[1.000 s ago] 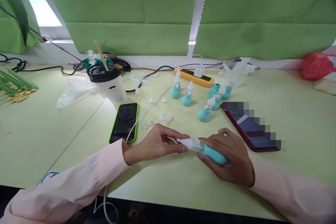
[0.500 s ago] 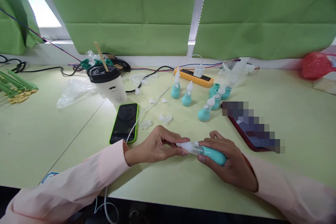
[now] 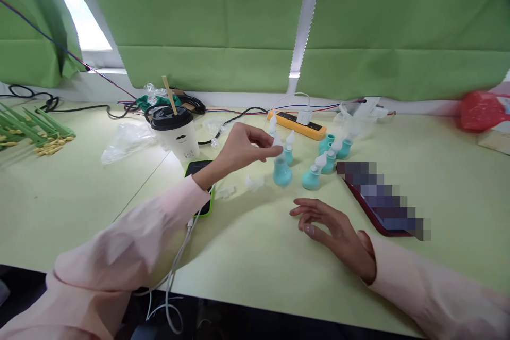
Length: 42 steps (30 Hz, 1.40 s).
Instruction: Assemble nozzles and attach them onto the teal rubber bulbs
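My left hand (image 3: 249,147) pinches the white tip of a teal bulb nasal aspirator (image 3: 282,174), which is upright among the others; I cannot tell whether its base touches the table. Just behind it is another aspirator (image 3: 289,155), and to its right a third aspirator (image 3: 311,179) stands tilted. Nearer to me, my right hand (image 3: 332,231) hovers over the table with loosely spread fingers and nothing in them. Small translucent plastic pieces (image 3: 254,184) lie below my left hand.
A lidded paper cup (image 3: 181,141) with a straw stands left, beside a green-cased phone (image 3: 205,207) partly under my left wrist. At right lies a dark red phone (image 3: 370,207). Open teal bulbs (image 3: 326,143), an orange power strip (image 3: 314,130) and plastic bags (image 3: 354,119) sit behind.
The aspirator, held level between both hands before, is now upright and farther forward in my left hand. My right hand has let go of its bulb and its fingers have opened.
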Each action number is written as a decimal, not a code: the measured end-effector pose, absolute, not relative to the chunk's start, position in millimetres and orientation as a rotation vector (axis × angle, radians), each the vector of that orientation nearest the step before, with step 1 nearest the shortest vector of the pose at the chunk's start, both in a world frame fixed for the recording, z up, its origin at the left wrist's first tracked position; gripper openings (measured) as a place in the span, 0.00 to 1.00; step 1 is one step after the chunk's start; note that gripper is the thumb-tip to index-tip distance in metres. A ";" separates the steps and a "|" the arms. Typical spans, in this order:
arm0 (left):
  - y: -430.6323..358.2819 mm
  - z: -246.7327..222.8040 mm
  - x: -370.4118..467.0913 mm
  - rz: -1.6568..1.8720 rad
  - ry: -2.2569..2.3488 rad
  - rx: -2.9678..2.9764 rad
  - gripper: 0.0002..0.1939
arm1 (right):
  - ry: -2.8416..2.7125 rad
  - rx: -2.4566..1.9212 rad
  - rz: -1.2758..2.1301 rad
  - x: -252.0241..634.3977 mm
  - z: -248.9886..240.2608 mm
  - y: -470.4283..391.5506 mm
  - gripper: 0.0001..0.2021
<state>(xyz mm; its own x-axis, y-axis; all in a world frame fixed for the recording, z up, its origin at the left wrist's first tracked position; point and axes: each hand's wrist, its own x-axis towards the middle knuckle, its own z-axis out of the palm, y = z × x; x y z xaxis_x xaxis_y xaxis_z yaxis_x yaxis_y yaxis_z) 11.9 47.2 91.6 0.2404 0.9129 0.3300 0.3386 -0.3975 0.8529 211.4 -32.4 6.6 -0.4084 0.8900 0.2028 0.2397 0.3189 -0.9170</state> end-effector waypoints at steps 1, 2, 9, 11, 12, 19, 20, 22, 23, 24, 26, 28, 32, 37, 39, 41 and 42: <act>55.9 89.5 12.0 1.102 1.161 1.914 0.08 | -1.839 -1.022 1.105 210.6 5.8 -32.1 0.14; 63.4 85.9 12.4 1.082 1.179 1.956 0.09 | -1.845 -1.033 1.097 209.9 5.2 -32.2 0.13; 88.8 60.5 15.3 0.941 1.278 2.146 0.11 | -1.861 -1.070 1.077 208.2 4.9 -34.5 0.12; 90.1 60.5 12.8 0.918 1.286 2.139 0.14 | -1.870 -1.074 1.068 207.8 5.3 -34.5 0.12; 90.2 61.9 10.9 0.897 1.282 2.142 0.15 | -1.877 -1.074 1.063 207.5 5.4 -34.5 0.12; 96.7 83.0 -16.5 0.777 1.190 2.192 0.21 | -1.932 -1.049 0.984 207.4 2.5 -33.2 0.12; 99.6 83.7 -21.5 0.760 1.234 2.238 0.20 | -1.938 -1.040 0.957 207.6 1.4 -32.7 0.12; 105.7 79.9 -30.0 0.636 1.378 2.400 0.17 | -1.953 -1.024 0.901 207.9 -0.5 -31.8 0.10; 108.4 75.2 -32.9 0.533 1.451 2.495 0.16 | -1.965 -1.018 0.878 207.8 -1.1 -31.4 0.09; 110.5 68.9 -34.7 0.449 1.500 2.564 0.15 | -1.979 -1.013 0.860 207.6 -1.5 -31.1 0.08; 112.9 53.5 -34.7 0.345 1.523 2.642 0.14 | -2.009 -1.005 0.836 207.0 -1.4 -30.9 0.06; 113.1 38.7 -30.9 0.265 1.506 2.695 0.15 | -2.036 -1.000 0.814 206.4 -0.7 -31.2 0.05; 114.5 33.5 -25.9 0.121 1.464 2.756 0.18 | -2.068 -0.991 0.781 205.7 0.0 -32.0 0.05; 130.1 66.7 -49.7 0.137 1.635 2.758 0.17 | -2.076 -0.988 0.768 205.6 -0.2 -32.3 0.05; 136.4 72.2 -63.6 0.097 1.731 2.739 0.17 | -2.085 -0.993 0.771 205.5 -0.4 -32.4 0.04; 139.4 67.7 -74.3 0.026 1.805 2.717 0.18 | -2.085 -1.001 0.765 205.6 -0.7 -32.6 0.04; 139.3 62.7 -77.5 -0.014 1.832 2.706 0.20 | -2.085 -1.002 0.762 205.6 -0.8 -32.8 0.04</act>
<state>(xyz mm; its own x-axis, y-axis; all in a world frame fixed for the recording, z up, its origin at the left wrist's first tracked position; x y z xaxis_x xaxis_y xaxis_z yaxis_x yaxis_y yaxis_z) -77.5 139.3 62.7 0.3739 0.9253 0.0639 0.9242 -0.3660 -0.1094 205.6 -32.8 -0.8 -0.4627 0.8231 0.3292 0.4172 0.5298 -0.7384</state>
